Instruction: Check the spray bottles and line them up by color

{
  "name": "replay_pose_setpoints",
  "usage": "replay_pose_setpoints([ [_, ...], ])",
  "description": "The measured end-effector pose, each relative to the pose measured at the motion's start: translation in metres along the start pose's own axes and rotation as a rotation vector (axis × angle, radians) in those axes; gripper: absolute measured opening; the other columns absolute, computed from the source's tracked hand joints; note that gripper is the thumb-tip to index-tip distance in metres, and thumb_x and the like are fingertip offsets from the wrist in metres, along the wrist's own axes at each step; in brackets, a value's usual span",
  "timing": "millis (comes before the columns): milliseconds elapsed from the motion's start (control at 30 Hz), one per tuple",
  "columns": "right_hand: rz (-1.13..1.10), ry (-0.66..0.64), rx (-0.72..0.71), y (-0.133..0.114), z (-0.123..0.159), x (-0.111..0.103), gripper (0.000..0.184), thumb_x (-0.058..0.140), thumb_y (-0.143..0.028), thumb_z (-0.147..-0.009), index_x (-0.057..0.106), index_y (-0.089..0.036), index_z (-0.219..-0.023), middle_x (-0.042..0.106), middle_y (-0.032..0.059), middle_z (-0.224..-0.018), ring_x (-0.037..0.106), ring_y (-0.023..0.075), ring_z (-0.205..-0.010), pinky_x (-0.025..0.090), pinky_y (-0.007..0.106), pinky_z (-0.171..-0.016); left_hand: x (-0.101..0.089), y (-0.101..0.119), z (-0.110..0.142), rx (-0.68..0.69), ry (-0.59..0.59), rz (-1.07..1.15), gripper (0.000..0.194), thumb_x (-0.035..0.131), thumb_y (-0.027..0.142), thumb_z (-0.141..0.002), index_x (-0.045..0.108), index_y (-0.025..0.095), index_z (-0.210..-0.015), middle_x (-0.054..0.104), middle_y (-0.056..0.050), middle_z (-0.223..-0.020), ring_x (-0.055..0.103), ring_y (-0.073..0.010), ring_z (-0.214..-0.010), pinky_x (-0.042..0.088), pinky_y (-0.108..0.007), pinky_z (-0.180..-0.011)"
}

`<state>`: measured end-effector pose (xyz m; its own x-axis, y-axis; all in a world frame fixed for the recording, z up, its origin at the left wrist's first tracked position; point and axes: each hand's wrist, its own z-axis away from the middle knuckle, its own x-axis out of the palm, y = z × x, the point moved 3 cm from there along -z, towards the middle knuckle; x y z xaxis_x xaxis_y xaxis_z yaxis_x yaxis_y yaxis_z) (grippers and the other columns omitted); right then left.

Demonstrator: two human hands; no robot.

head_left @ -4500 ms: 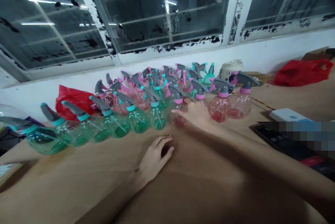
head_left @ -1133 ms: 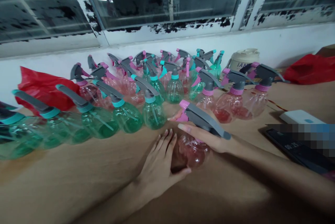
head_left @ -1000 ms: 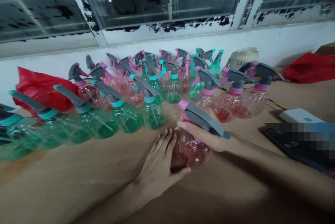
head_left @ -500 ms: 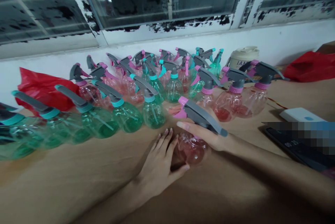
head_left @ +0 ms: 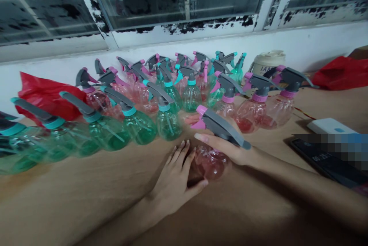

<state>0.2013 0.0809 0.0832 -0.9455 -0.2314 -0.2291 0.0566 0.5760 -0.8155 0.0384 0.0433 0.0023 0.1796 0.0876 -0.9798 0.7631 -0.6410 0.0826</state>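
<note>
Directly in front of me stands a clear pink spray bottle with a grey trigger head and a pink nozzle. My right hand is around its neck under the trigger head; the thumb lies across the near side and fingertips show behind the nozzle. My left hand rests palm down on the table at the bottle's left, fingers stretched out and thumb by its base. Whether the left fingers touch the bottle is hard to tell. Just beyond my left fingertips is a green spray bottle with a teal collar.
Several green and pink spray bottles stand in rows across the wooden table. Red plastic bags lie at both sides. A cream bucket sits by the wall. A phone and a white box lie at right.
Almost nothing differs. Both hands and the pink spray bottle keep their places; the view has shifted very slightly.
</note>
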Motion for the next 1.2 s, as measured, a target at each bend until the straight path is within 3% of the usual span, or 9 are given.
replay_pose_setpoints([
  [333,-0.042,0.013,0.006,-0.0004,0.0006,-0.0001,0.030,0.066,-0.030,-0.080,0.061,-0.025,-0.109,0.068,0.0032,-0.109,0.064,0.0187,-0.099,0.050,0.034,-0.088,-0.0020,0.0003,-0.0005,-0.012,-0.002,0.056,0.073,0.049,0.058,-0.087,0.035,0.007,-0.139,0.035,-0.021,-0.146,0.029,-0.0352,-0.135,0.029,-0.052,-0.107],
  [500,0.073,0.001,0.018,0.0036,-0.0006,0.0010,0.010,0.060,-0.032,-0.084,0.062,-0.023,-0.086,0.064,-0.0019,-0.074,0.061,0.0137,-0.066,0.050,0.029,-0.062,-0.0017,0.0001,-0.0006,-0.016,-0.019,0.054,0.073,0.051,0.057,-0.087,0.036,0.007,-0.138,0.032,-0.021,-0.147,0.026,-0.0346,-0.137,0.027,-0.052,-0.108],
  [600,0.073,0.015,0.021,0.0076,0.0001,0.0010,0.011,0.061,-0.030,-0.083,0.058,-0.023,-0.076,0.056,-0.0052,-0.060,0.057,0.0122,-0.057,0.047,0.028,-0.059,-0.0015,-0.0003,-0.0003,-0.020,-0.017,0.061,0.074,0.051,0.057,-0.087,0.035,0.007,-0.138,0.033,-0.021,-0.147,0.025,-0.0345,-0.137,0.027,-0.052,-0.108],
  [733,0.052,-0.004,0.026,0.0059,-0.0006,0.0009,0.009,0.063,-0.031,-0.081,0.061,-0.023,-0.084,0.062,-0.0025,-0.072,0.061,0.0143,-0.068,0.049,0.030,-0.066,-0.0004,-0.0003,-0.0001,-0.011,-0.012,0.044,0.076,0.050,0.059,-0.087,0.036,0.005,-0.138,0.034,-0.023,-0.145,0.028,-0.0350,-0.136,0.029,-0.052,-0.107],
  [867,0.006,0.016,0.016,0.0005,-0.0025,0.0010,0.023,0.066,-0.034,-0.079,0.062,-0.024,-0.100,0.068,0.0016,-0.095,0.064,0.0180,-0.085,0.051,0.034,-0.078,-0.0009,0.0003,-0.0005,-0.013,-0.011,0.017,0.072,0.048,0.058,-0.088,0.038,0.005,-0.136,0.036,-0.024,-0.144,0.029,-0.0347,-0.135,0.029,-0.052,-0.107],
  [1033,0.083,0.079,-0.045,0.0004,-0.0007,0.0008,0.023,0.065,-0.029,-0.080,0.060,-0.024,-0.102,0.065,-0.0011,-0.089,0.062,0.0155,-0.078,0.050,0.031,-0.072,-0.0021,0.0011,-0.0013,-0.009,-0.014,0.008,0.072,0.049,0.058,-0.088,0.039,0.004,-0.135,0.036,-0.023,-0.144,0.030,-0.0344,-0.135,0.030,-0.051,-0.107],
  [1200,0.049,0.059,-0.043,0.0032,0.0004,0.0004,0.029,0.066,-0.030,-0.080,0.059,-0.024,-0.107,0.066,0.0001,-0.098,0.063,0.0163,-0.086,0.050,0.030,-0.077,-0.0010,-0.0002,-0.0004,-0.005,0.006,0.036,0.071,0.050,0.056,-0.088,0.037,0.007,-0.137,0.037,-0.020,-0.145,0.030,-0.0338,-0.135,0.030,-0.051,-0.107],
])
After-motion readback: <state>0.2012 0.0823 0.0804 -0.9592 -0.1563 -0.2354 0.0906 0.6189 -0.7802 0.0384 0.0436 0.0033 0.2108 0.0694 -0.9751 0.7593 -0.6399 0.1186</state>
